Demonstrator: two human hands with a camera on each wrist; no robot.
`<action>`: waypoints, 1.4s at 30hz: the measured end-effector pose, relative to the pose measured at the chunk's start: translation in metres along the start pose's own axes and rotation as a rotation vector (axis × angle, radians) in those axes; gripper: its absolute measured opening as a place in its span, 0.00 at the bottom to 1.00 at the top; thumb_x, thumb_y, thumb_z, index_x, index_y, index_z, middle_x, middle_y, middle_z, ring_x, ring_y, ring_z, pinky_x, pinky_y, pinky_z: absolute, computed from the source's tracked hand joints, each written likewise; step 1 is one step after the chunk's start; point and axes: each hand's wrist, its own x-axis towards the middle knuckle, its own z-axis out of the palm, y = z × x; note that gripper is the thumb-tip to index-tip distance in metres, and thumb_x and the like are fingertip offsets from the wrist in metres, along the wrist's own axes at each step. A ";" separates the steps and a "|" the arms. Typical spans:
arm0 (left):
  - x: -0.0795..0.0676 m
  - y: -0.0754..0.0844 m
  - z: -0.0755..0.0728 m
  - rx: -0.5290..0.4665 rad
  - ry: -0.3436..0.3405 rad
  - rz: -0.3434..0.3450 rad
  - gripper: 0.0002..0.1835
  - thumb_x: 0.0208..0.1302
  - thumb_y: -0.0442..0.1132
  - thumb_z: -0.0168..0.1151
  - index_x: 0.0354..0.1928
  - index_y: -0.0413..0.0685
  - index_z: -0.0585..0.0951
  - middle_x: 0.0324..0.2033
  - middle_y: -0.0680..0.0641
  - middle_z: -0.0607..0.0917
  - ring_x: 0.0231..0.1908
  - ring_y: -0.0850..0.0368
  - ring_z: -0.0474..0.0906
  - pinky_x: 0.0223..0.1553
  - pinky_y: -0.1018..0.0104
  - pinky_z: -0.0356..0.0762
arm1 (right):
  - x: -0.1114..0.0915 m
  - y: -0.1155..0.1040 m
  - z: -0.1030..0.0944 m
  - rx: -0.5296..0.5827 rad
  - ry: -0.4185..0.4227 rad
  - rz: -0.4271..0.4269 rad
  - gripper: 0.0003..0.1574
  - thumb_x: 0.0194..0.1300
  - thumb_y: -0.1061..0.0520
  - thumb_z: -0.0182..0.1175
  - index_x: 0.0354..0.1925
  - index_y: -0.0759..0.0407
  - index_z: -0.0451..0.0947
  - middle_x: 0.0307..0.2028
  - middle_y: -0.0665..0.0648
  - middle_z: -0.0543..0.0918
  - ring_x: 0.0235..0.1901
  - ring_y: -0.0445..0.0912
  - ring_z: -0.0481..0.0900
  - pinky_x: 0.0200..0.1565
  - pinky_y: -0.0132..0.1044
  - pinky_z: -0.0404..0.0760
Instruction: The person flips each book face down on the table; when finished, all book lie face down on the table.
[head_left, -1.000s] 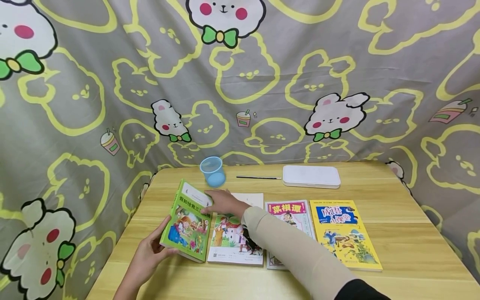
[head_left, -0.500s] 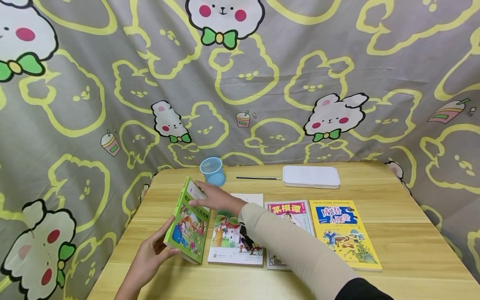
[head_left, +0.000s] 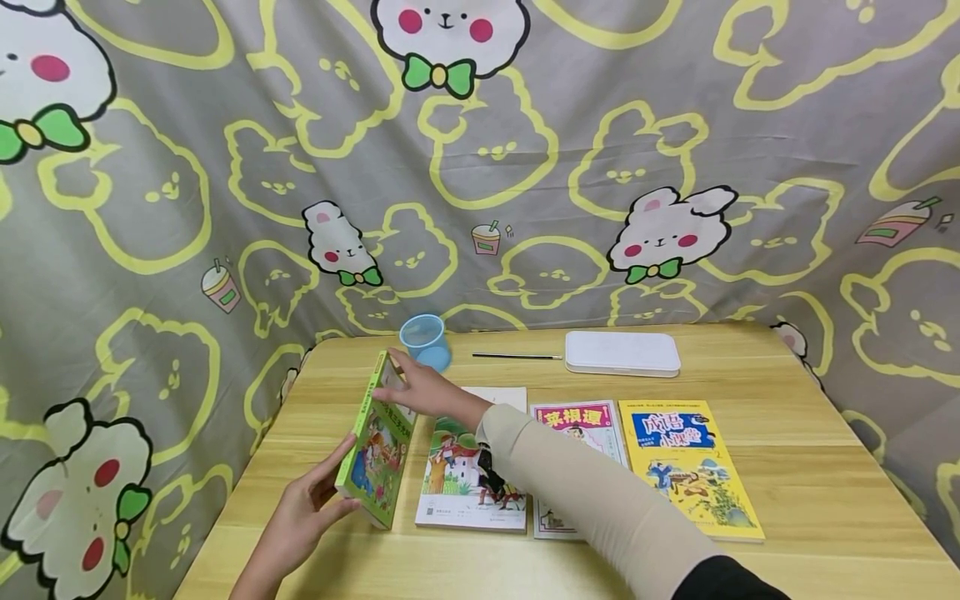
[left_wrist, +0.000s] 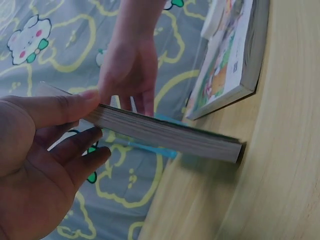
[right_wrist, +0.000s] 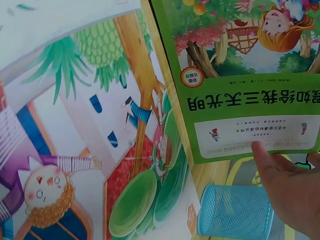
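A green-covered children's book (head_left: 377, 467) is held tilted up at the table's left, its spine turned partly toward the head camera. My left hand (head_left: 300, 512) grips its lower left edge; in the left wrist view the thumb lies on one side of the book's page block (left_wrist: 165, 132) and fingers are behind it. At the book's top end, my right hand (head_left: 429, 390) pinches the edge, thumb on the front cover (right_wrist: 235, 102). Beside it lies a white picture-cover book (head_left: 472, 504), partly under my right forearm. Further right are a pink-titled book (head_left: 576, 417) and a yellow book (head_left: 693, 492).
Behind the books stand a blue mesh cup (head_left: 424, 333), a thin dark pen-like stick (head_left: 516, 357) and a white flat case (head_left: 622, 353). The wooden table (head_left: 817, 500) ends at a grey patterned curtain (head_left: 525, 275).
The green book has tipped further upright, showing more of its spine and less of its cover. My right hand has moved left with its top end; my left hand has shifted slightly.
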 end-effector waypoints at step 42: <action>0.001 -0.007 0.012 0.133 -0.047 0.206 0.47 0.54 0.16 0.70 0.76 0.51 0.69 0.77 0.40 0.63 0.68 0.74 0.61 0.56 0.45 0.81 | -0.007 0.012 -0.003 0.483 -0.055 0.045 0.57 0.72 0.48 0.66 0.83 0.44 0.41 0.81 0.57 0.50 0.69 0.55 0.73 0.65 0.48 0.78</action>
